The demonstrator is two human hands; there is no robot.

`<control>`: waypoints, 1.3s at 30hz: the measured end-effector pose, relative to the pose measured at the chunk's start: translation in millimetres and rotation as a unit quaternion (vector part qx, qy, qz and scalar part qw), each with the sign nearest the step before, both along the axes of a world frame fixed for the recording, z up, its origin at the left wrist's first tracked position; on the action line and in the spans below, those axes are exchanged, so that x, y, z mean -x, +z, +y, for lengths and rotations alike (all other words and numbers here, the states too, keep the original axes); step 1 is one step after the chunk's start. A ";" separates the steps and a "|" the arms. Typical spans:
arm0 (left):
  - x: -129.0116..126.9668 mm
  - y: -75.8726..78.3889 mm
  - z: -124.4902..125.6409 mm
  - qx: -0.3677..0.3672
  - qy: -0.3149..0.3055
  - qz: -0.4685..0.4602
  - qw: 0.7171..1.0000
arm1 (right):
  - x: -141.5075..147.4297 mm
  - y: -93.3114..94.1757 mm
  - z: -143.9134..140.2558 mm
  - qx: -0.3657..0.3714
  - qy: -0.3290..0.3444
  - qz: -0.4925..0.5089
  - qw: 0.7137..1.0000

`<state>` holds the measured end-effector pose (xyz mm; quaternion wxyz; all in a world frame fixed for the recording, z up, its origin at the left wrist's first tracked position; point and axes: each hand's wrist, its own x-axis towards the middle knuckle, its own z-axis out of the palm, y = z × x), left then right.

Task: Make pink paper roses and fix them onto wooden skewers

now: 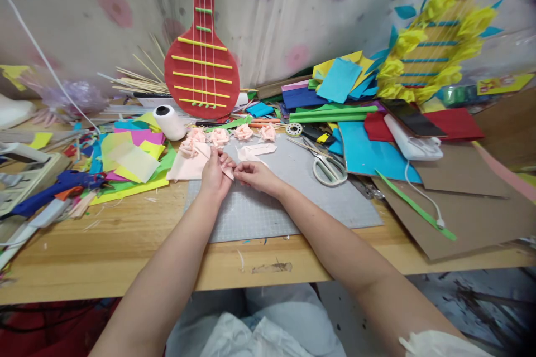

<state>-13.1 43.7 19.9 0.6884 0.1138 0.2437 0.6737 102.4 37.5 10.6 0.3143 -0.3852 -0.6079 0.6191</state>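
Note:
My left hand [214, 174] is closed around a small piece of pale pink paper [228, 172], and a thin pale stick [202, 150] juts out above its fingers. Pinched together at the paper's right end are the fingertips of my right hand [258, 176]. Both hands hover over a grey cutting mat [268, 217]. Just beyond them, several pale pink paper flowers [243, 132] stand in a row. A sheet of pink paper [184, 167] lies left of my left hand, and folded pale pink pieces [257, 150] lie behind my right hand.
Scissors [329, 170] and a tape roll [293, 129] lie to the right, near brown cardboard [460, 217] and a phone [412, 117]. At left are a blue glue gun [62, 187], coloured paper scraps [129, 156] and a thread spool [169, 122]. A red paper instrument [202, 78] stands behind.

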 end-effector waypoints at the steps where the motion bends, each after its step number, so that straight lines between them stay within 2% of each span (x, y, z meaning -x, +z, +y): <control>1: 0.2 0.4 0.0 0.000 0.002 0.000 1.000 | -0.2 0.7 0.0 0.001 0.002 -0.003 1.000; 7: 0.2 0.4 -0.1 -0.005 0.005 0.003 1.000 | 0.3 4.2 -0.3 0.011 0.004 -0.023 1.000; 16: -1.9 1.6 -1.5 0.002 0.007 0.015 1.000 | 1.4 -1.2 2.6 0.024 -0.010 0.000 1.000; 21: -2.5 2.6 -1.8 0.007 0.012 0.019 1.000 | 1.4 0.8 1.8 0.026 0.003 -0.001 1.000; 30: -4.0 2.1 -1.9 0.010 0.029 0.022 0.999 | 3.0 -0.6 1.7 0.016 -0.026 -0.001 1.000; 36: -6.2 4.7 -3.6 0.021 0.050 0.043 0.998 | 2.1 0.4 0.8 0.004 -0.005 -0.001 1.000; 39: -6.3 2.8 -3.4 0.012 0.054 0.061 0.997 | -0.3 1.9 1.0 0.005 -0.032 0.011 0.999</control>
